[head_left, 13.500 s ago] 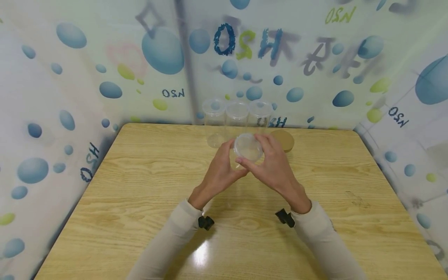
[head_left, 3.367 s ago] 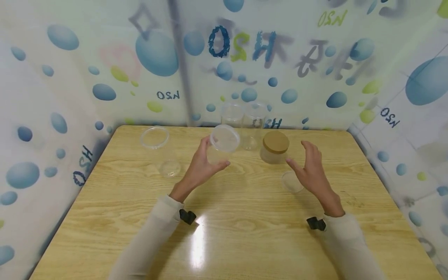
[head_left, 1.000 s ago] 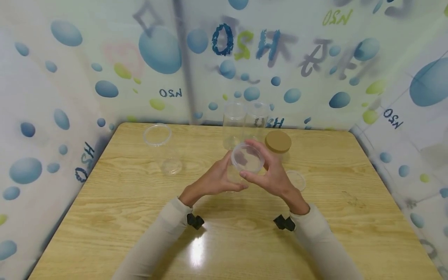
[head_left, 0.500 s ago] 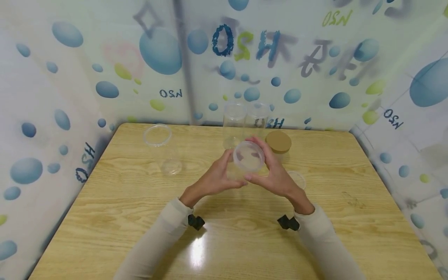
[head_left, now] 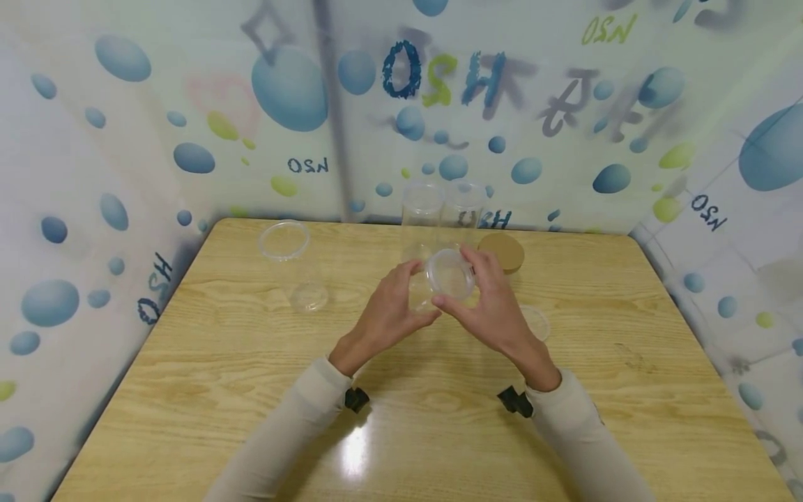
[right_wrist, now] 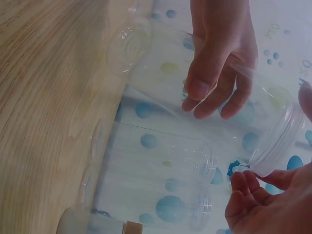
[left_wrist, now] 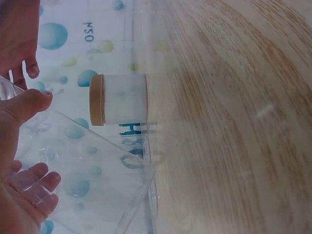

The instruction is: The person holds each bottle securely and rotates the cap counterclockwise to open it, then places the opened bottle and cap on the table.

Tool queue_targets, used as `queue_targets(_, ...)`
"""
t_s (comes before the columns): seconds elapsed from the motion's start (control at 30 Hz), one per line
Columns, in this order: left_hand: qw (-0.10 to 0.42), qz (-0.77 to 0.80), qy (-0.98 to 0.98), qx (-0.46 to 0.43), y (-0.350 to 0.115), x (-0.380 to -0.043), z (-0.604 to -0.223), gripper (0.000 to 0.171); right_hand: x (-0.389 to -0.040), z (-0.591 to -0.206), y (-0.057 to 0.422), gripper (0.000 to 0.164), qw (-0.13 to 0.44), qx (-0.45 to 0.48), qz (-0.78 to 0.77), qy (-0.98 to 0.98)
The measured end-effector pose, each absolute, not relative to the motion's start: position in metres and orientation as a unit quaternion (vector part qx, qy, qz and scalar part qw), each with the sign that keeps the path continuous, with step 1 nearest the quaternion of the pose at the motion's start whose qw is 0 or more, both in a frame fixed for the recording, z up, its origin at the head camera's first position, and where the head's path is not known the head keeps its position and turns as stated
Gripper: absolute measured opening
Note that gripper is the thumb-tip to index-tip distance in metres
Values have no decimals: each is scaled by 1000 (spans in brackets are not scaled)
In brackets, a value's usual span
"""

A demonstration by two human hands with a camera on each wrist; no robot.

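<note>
Wraps the thumb and curled fingers of the left hand (head_left: 392, 301) round the body of a clear jar (right_wrist: 165, 73), and pinches the rim of its whitish lid (head_left: 450, 274) with the thumb and fingers of the right hand (head_left: 493, 301). Holds the jar tilted between both hands, over the middle of the surface (head_left: 251, 390); cannot tell of contact between base and wood. Has two upright jars (head_left: 422, 226) side by side just behind, and near them, to the right, a frosted jar (left_wrist: 125, 99) under a brown lid (head_left: 502, 252). Has also a loose lid (head_left: 535, 323) lying flat beside the right wrist, and an open jar (head_left: 296, 270) standing well apart to the left. Wears pale sleeves (head_left: 285, 432).
</note>
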State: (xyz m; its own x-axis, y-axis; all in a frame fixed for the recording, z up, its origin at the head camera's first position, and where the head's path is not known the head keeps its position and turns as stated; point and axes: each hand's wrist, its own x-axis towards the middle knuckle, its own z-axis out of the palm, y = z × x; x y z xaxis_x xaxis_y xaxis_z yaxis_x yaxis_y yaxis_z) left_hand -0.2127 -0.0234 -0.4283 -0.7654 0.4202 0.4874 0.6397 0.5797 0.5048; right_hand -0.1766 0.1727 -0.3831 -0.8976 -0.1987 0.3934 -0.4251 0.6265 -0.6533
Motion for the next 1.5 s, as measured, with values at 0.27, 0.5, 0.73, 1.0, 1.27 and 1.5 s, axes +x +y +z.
queue_targets(0.27,162,-339,-876,-304,-23,-213,-429,86,-177,-383,172,79,138,165,389,-896)
queue_targets(0.5,138,-352,-873,-309,-24,-213,-430,86,-177,-384,174,80,126,174,397,-893)
queue_targets(0.73,112,-363,-869,-317,-25,-214,-430,88,-176,-383,176,80,124,183,405,-887)
queue_targets(1.0,85,-374,-866,-322,-28,-215,-428,89,-177,-381,177,80,126,205,407,-881)
queue_targets(1.27,48,-392,-859,-326,-32,-216,-427,86,-178,-380,180,80,110,227,398,-882)
queue_targets(1.5,19,-405,-852,-332,-34,-218,-428,87,-179,-379,185,81,87,249,397,-879)
